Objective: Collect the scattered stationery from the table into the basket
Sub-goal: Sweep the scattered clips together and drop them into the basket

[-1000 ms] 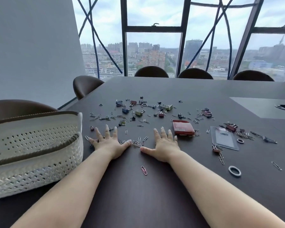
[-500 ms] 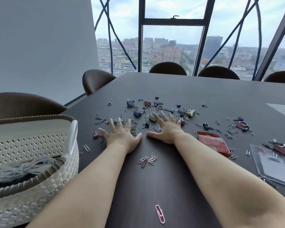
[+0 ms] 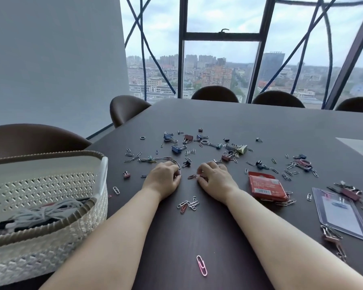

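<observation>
**A:** White plastic, that basket [image 3: 50, 185] at the left edge of the table [image 3: 218, 237]. What's in it?

**B:** Only a tangle of grey and dark cords [image 3: 40, 212], as far as I can see. No clips show inside.

**A:** So most of it is left?

**B:** Nearly all, I'd judge. Paper clips [image 3: 192, 176] and binder clips [image 3: 176, 148] lie strewn across the middle. A red packet [image 3: 266, 186] and a clear badge holder [image 3: 342, 214] sit further right. One pink paper clip [image 3: 202, 265] lies near the front edge, and a small heap [image 3: 188, 204] lies between the forearms.

**A:** And the hands?

**B:** Both are down on the table among the clips, well apart from the basket. The right hand [image 3: 215, 178] has its thumb and curled fingers pinched on a few paper clips. The left hand [image 3: 164, 178] is curled too, but I can't tell what it holds, if anything.

**A:** So this is the gathering stage?

**B:** It looks that way. Nothing is over the basket yet.
</observation>
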